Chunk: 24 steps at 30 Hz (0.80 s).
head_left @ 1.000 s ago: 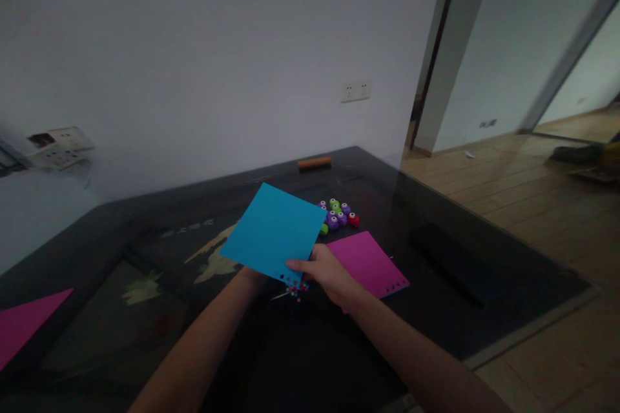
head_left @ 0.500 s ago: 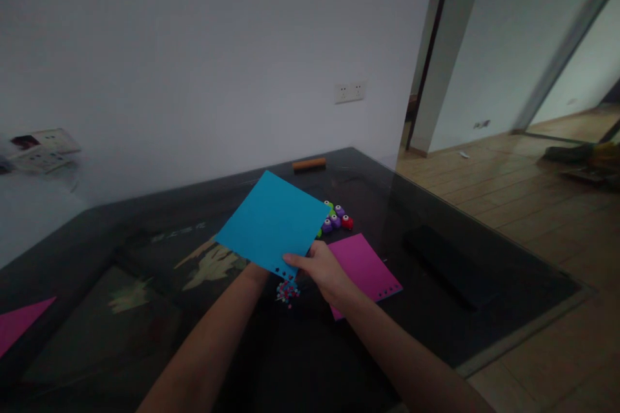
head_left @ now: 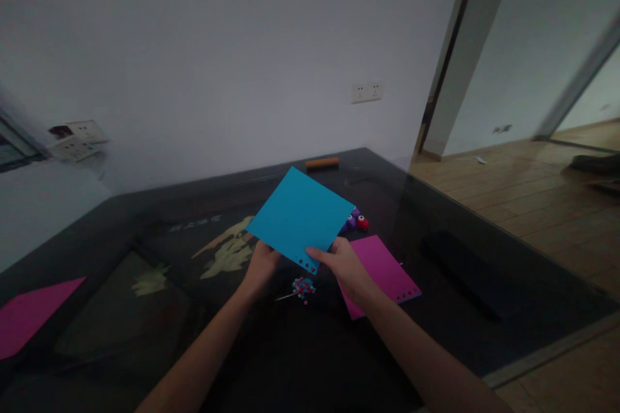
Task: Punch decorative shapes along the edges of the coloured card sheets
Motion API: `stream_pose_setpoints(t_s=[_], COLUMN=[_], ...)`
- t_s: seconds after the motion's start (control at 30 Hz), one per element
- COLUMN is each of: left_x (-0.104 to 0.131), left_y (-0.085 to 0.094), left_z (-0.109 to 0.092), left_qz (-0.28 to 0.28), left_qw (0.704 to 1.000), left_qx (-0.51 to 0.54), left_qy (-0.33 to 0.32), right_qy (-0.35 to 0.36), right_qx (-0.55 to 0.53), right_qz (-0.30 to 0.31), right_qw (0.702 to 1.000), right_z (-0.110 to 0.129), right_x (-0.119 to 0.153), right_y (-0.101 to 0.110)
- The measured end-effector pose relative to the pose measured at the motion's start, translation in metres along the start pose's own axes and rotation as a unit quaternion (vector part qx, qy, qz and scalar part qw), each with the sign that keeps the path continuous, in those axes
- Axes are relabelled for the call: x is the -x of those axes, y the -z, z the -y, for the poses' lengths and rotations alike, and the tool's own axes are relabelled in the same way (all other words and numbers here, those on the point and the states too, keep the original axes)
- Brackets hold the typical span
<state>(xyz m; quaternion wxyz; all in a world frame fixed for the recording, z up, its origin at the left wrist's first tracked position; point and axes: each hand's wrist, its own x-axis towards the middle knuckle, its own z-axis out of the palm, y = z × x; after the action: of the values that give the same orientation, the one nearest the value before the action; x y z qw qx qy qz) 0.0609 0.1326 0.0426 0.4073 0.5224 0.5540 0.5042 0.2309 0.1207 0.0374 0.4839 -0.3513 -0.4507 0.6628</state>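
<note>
A blue sheet of paper (head_left: 300,216) is held tilted above the dark table, with a row of small punched holes along its near edge. My right hand (head_left: 346,266) pinches its near right edge, thumb on top and fingers underneath. At the near left edge is my left hand (head_left: 263,266), its fingers mostly hidden behind the paper. Below the sheet lies a small heap of red, blue and pale paper bits (head_left: 303,287), with a thin white stick (head_left: 285,297) beside it. A pink sheet (head_left: 380,264) with punched holes lies right of my right hand.
Purple and red eye-marked figures (head_left: 362,222) sit behind the blue sheet, partly covered. An orange-brown bar (head_left: 322,162) lies at the table's back edge. A long black object (head_left: 465,274) is at right, another pink sheet (head_left: 36,316) at far left. A wall stands behind.
My left hand has come into sight at the blue sheet's left edge; before, the sheet mostly hid it. The view has turned a little left, and the sheet covers more of the figures.
</note>
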Motion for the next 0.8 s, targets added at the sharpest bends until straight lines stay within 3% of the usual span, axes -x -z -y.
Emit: stream_pose_setpoints(t_s=[0.07,0.17,0.3,0.4,0.6,0.8], left_x=[0.013,0.029,0.037,0.039,0.046,0.047], left_y=[0.011,0.022,0.032,0.037,0.032,0.021], left_z=[-0.003,-0.014,-0.031,-0.040,-0.044,-0.040], left_qz=[0.025,0.115,0.227,0.272,0.201,0.124], left_qw=[0.999,0.992,0.972,0.959,0.975,0.989], left_qx=[-0.040,-0.055,-0.050,-0.058,-0.054,-0.020], left_qy=[0.002,0.006,0.042,0.060,0.077,0.072], right_qy=[0.008,0.020,0.035,0.059,0.065,0.067], right_qx=[0.006,0.026,0.058,0.087,0.108,0.063], right_qz=[0.003,-0.001,0.017,0.014,0.021,0.020], right_qw=[1.000,0.999,0.998,0.994,0.992,0.996], right_z=[0.001,0.003,0.007,0.011,0.016,0.014], right_x=[0.001,0.002,0.004,0.008,0.013,0.015], right_y=[-0.001,-0.001,-0.003,-0.004,-0.006,-0.011])
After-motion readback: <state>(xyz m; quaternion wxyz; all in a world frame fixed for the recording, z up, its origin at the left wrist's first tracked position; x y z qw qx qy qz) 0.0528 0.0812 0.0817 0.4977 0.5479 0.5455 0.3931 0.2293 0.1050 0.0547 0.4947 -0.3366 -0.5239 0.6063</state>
